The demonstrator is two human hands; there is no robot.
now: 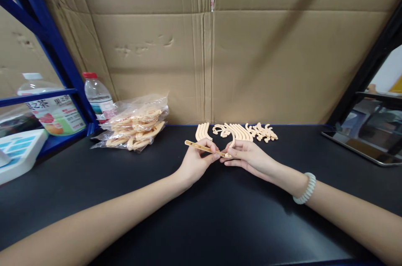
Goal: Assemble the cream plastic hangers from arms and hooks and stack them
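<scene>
Item: 2 bare hands at work over a black tabletop, seen from the head camera.

Left hand: fingers curled and pinched on a slim straight tan stick, which lies slanted, its far end up and to the left, its near end reaching toward the other hand.

Right hand: thumb and forefinger pressed together on a curved peach-coloured plastic strip, just where the stick's tip meets it (the exact contact is too small to make out). A pale coiled band sits on the wrist.

Stock behind the hands, along the cardboard wall: a short fan of curved strips, a longer row of curved strips, a small heap of forked pieces.

Left side: clear bag of similar peach parts, near it a red-capped water bottle and a larger labelled bottle on a blue rack.

Right edge: a tablet lying flat.

Step judged in hand: working 1 strip with the stick's tip, probably trimming or clearing it. A next move would call for a steady pinch and fine control of the tip.
</scene>
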